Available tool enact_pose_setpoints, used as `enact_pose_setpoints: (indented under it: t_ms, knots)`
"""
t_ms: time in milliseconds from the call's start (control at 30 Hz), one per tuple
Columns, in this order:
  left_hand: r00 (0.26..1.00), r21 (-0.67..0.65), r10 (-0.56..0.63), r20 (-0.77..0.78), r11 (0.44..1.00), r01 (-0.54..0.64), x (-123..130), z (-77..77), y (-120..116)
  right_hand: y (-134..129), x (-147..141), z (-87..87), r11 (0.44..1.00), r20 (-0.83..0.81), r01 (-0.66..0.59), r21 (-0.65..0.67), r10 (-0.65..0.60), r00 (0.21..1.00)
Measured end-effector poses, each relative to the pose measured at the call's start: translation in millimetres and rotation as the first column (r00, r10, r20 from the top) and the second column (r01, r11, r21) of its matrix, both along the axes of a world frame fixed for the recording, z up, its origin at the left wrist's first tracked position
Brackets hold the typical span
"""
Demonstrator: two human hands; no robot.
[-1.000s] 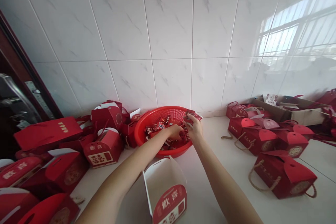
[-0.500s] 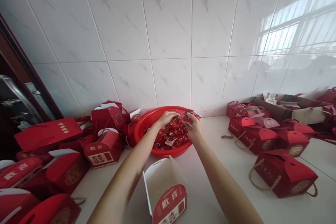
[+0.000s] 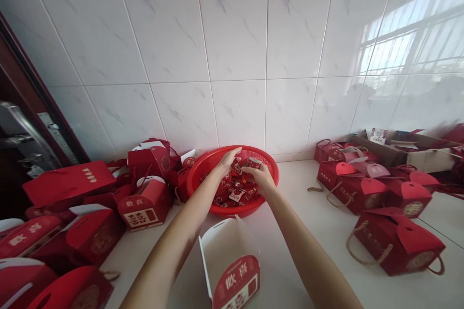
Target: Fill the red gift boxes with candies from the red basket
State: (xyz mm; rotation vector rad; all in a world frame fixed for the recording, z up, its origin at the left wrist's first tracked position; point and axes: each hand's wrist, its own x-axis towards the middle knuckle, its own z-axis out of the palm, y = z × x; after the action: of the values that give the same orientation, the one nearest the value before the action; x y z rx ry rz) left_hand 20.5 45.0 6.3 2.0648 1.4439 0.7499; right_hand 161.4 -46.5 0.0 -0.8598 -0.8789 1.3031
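Note:
A red plastic basket holds many red-wrapped candies. Both my hands are over it. My left hand is at the basket's back, its fingers stretched out beside the candies. My right hand has its fingers curled round red candy packets at the basket's right side; a few packets lie between the two hands. In front of the basket an open red and white box stands with its flaps up and a pale inside.
Red gift boxes crowd the left side. More red boxes with rope handles stand at the right, before a cardboard carton. A white tiled wall rises behind. A door handle is at the far left.
My left hand has opened out from its pinch. My right hand has moved left and inward over the basket with the red packets, nearer to my left hand.

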Motion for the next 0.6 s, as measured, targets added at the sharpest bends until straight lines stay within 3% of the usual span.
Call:
enact_pose_setpoints:
  t_ms: [167,300,467,600]
  knots:
    - [0.984,-0.064,0.004,0.179,0.998,0.007,15,7.7,5,0,1,0.9,0.999,-0.076,0.028,0.030,-0.026,0.997]
    - [0.969,-0.064,0.128,0.213,0.991,-0.117,9,6.5,11,2,2,1.8,0.992,-0.141,0.120,0.034,-0.114,0.983]
    - [0.907,-0.038,0.416,0.058,0.909,-0.415,-18,-8.2,22,3,2,2.5,0.973,-0.220,0.229,-0.035,-0.231,0.948]
    - [0.873,-0.086,0.477,-0.101,0.870,-0.485,-31,-21.1,31,1,3,5.5,0.964,-0.240,0.257,-0.065,-0.265,0.934]
